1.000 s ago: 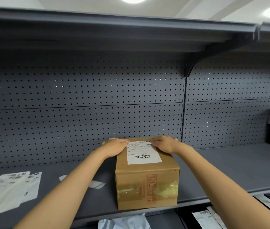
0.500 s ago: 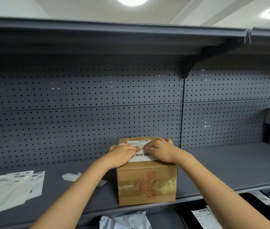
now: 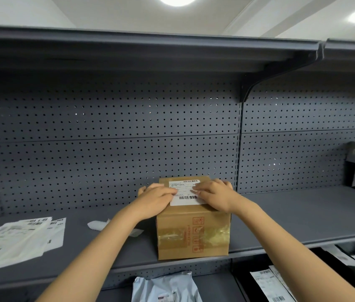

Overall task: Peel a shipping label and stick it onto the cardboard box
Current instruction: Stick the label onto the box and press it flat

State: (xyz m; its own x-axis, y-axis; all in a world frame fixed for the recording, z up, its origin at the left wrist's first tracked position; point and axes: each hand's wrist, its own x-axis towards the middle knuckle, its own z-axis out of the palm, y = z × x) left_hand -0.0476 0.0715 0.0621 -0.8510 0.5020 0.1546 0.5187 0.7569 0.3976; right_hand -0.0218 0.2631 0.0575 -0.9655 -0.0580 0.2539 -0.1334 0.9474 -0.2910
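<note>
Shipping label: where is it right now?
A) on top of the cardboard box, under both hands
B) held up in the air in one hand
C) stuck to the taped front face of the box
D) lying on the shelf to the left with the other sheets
A: the shipping label lies flat on top of the cardboard box, with the left hand and right hand pressing on its two sides.

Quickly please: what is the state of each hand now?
Left hand: open, flat on the white shipping label atop the brown cardboard box.
Right hand: open, pressing it too.
</note>
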